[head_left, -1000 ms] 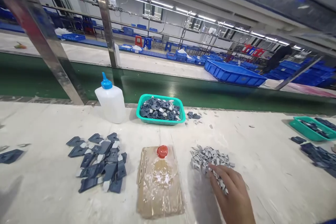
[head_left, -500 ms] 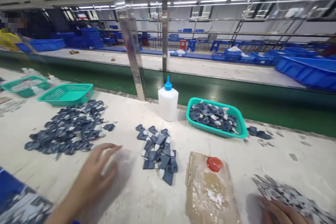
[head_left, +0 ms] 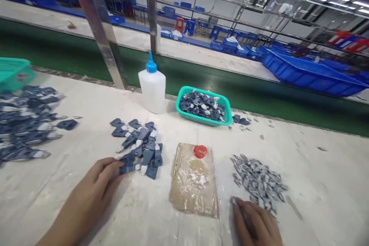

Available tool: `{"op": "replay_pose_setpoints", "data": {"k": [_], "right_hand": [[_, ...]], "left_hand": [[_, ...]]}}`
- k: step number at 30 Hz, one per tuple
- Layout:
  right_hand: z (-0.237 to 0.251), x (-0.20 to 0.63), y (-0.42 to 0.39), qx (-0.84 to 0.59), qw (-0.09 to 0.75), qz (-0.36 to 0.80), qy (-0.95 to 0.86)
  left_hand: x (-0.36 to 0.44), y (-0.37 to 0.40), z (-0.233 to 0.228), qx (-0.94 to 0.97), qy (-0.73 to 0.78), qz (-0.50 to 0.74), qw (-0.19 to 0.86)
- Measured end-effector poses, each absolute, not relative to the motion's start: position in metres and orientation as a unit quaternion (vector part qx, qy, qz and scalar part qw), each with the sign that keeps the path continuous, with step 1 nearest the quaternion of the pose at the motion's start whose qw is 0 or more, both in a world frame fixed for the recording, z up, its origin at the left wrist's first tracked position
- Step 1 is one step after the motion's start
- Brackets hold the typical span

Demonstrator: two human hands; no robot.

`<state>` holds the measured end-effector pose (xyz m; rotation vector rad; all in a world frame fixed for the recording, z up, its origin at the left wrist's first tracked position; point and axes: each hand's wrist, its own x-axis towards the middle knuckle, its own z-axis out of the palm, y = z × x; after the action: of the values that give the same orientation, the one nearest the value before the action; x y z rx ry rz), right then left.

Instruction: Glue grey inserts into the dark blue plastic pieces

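My left hand [head_left: 99, 184] is at the near left edge of a small pile of dark blue-grey moulded pieces [head_left: 148, 157] with white tips. Its thumb and fingers close on one dark blue-grey piece there. At lower right, my right hand [head_left: 258, 223] is closed, with a small grey piece [head_left: 233, 200] at its fingertips. Just beyond it lies a heap of small grey pieces [head_left: 261, 178]. Between the hands rests a brown, clear-wrapped block [head_left: 193, 192] with a red cap [head_left: 200, 151] on its far end.
A white squeeze bottle [head_left: 152, 90] with a blue nozzle stands behind the small pile. Right of it, a green basket [head_left: 227, 117] holds more dark pieces. A larger dark pile [head_left: 29, 123] and another green basket [head_left: 14, 73] are at left. A metal post [head_left: 100, 27] rises at the table's far edge.
The view has swung to the right. My left hand has moved from open space beside the small pile onto a dark piece. My right hand has drawn slightly away from the grey heap.
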<state>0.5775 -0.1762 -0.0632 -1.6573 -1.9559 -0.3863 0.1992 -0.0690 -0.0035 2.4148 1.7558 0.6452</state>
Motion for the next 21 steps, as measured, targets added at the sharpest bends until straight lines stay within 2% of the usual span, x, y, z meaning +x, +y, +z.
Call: {"op": "replay_pose_setpoints", "data": {"k": [4, 10, 14, 19, 21], "right_hand": [[-0.048, 0.571, -0.175, -0.663, 0.286, -0.116, -0.682], [-0.033, 0.573, -0.169, -0.635, 0.305, -0.116, -0.701], [-0.029, 0.576, -0.163, -0.603, 0.293, -0.118, -0.732], [-0.018, 0.579, -0.16, -0.514, 0.198, -0.182, -0.814], [-0.01, 0.573, -0.156, -0.53, 0.221, -0.176, -0.8]], "left_hand": [[0.198, -0.079, -0.007, 0.75, 0.621, 0.209, 0.097], [0.208, -0.094, 0.007, 0.533, 0.727, 0.32, 0.292], [0.218, -0.104, 0.012, 0.458, 0.68, 0.404, 0.407], [0.234, -0.117, 0.012, 0.37, 0.636, 0.393, 0.551], [0.244, -0.122, 0.014, 0.28, 0.607, 0.408, 0.622]]}}
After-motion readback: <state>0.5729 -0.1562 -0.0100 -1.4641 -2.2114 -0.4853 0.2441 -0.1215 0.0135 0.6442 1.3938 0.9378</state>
